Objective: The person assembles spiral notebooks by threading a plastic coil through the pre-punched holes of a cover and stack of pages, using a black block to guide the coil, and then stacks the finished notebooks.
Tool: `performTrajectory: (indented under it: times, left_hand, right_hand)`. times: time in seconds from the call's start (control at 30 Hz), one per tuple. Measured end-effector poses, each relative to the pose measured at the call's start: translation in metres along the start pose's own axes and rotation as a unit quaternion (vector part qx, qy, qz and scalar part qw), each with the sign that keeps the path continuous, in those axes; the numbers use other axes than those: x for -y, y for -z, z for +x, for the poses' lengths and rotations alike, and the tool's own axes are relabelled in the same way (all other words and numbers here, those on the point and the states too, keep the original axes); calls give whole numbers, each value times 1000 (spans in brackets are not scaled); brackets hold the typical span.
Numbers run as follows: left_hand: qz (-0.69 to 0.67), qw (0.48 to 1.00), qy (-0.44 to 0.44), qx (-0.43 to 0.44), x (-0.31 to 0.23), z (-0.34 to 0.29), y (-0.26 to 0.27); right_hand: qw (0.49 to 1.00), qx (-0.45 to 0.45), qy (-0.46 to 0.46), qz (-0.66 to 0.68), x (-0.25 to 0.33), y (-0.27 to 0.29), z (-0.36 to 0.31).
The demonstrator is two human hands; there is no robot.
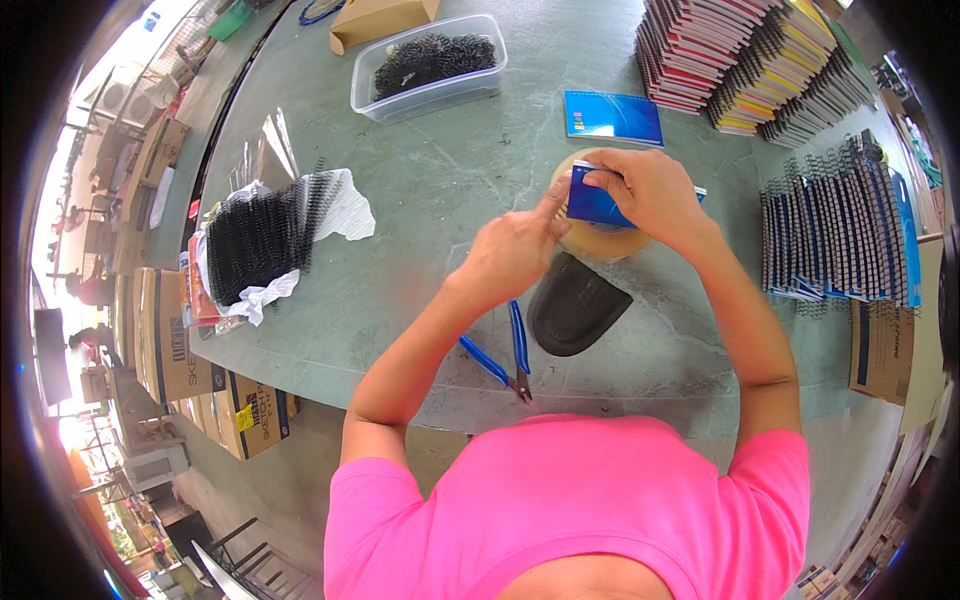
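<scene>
Both hands work on one small blue notebook (597,203) held over a tape roll (600,240) mid-desk: the right hand (645,190) grips it, the left hand (515,250) pinches its left edge. Likely binding step; next calls for aligning the spiral.

Binding workshop: notebook stacks (745,60), spiral coils (262,235), cartons (165,345) by bench.

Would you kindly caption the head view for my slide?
Both hands, left hand and right hand, hold a small blue notebook over a tape roll on a green table.
</scene>
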State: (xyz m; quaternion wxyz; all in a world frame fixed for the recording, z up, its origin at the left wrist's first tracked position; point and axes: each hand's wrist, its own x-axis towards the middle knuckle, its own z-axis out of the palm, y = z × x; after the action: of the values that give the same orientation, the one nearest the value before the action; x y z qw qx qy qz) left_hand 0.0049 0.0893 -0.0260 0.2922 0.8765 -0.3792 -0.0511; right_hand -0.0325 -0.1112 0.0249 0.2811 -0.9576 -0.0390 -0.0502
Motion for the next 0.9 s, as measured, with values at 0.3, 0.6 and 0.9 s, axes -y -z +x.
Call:
performTrajectory:
  times: [0.3, 0.6, 0.9]
  left_hand:
    - [-150, 974, 14, -167, -7, 2, 33]
    - [-167, 971, 19, -171, -20, 2, 24]
    - [-245, 952, 132, -127, -23, 14, 19]
  right_hand:
    - [996, -38, 75, -22, 5, -8, 3]
    - [997, 25, 71, 1, 10, -6, 7]
    - [996, 3, 87, -6, 8, -11, 4]
